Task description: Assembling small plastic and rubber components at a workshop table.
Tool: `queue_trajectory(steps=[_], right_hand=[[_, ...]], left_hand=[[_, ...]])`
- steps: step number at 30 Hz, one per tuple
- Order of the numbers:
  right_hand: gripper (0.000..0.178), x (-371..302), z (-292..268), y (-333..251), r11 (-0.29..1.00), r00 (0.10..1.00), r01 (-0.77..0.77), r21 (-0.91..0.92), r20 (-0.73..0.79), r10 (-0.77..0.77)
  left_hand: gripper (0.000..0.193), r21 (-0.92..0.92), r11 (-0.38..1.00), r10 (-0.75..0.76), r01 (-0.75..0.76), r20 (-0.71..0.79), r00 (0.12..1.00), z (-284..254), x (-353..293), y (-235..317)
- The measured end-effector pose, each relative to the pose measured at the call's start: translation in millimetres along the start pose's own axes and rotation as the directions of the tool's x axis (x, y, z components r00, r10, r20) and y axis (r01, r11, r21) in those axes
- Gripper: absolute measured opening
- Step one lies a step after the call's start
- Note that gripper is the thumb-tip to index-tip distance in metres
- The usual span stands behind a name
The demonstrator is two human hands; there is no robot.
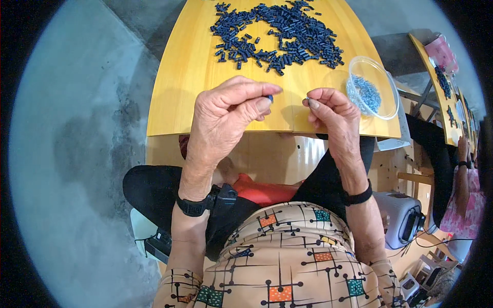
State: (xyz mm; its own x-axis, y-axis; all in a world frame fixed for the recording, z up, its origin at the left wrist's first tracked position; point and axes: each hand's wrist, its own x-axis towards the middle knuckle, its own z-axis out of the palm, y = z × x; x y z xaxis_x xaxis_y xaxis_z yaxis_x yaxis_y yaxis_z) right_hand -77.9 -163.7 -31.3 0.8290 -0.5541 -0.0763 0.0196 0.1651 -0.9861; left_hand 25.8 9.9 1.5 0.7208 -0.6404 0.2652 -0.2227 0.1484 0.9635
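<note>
Both pinching: left hand (222, 110), rounded dark-blue piece (270, 98); right hand (336, 113), tiny shiny bit (307, 97).

Mid-frame, the left hand (218, 115) pinches a dark piece (270, 98), the right hand (339, 113) a tiny bit (307, 98). Dark parts (305, 33) crowd top centre; a tub (394, 93) sits upper right.

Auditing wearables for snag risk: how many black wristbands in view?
3: a left wristband below the wearer's left hand, a right wristband below the right hand, and a co-worker's wristband at far right. More may be hidden; the co-worker's other wrist isn't clear.
</note>
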Motion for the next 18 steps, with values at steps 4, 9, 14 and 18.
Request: queue_trajectory(steps=[4, 9, 14, 18], right_hand=[[0.012, 2.8, -2.2, -2.0, 0.995, 0.995, 0.094, -0.014, 0.029, -0.094], [0.012, -13.8, 10.6, -15.4, 0.993, 0.994, 0.009, 0.117, 0.104, -0.021], [0.014, -28.3, 20.0, -22.5, 0.953, 0.969, -0.112, 0.282, 0.243, 0.042], [0.013, -33.4, 23.8, -23.3, 0.916, 0.954, -0.154, 0.37, 0.296, 0.041]], left_hand=[[0.017, -0.035, 0.999, 0.004, -0.002, 0.047, 0.999, 0.4, -4.4, -1.3], [0.017, -0.205, 0.969, -0.132, 0.134, 0.025, 0.991, 1.0, -7.1, 3.6], [0.027, -0.49, 0.842, -0.168, 0.227, 0.161, 0.973, -6.4, -6.9, -3.4], [0.025, -0.69, 0.662, -0.136, 0.294, 0.275, 0.952, -7.4, -6.3, -14.6]])
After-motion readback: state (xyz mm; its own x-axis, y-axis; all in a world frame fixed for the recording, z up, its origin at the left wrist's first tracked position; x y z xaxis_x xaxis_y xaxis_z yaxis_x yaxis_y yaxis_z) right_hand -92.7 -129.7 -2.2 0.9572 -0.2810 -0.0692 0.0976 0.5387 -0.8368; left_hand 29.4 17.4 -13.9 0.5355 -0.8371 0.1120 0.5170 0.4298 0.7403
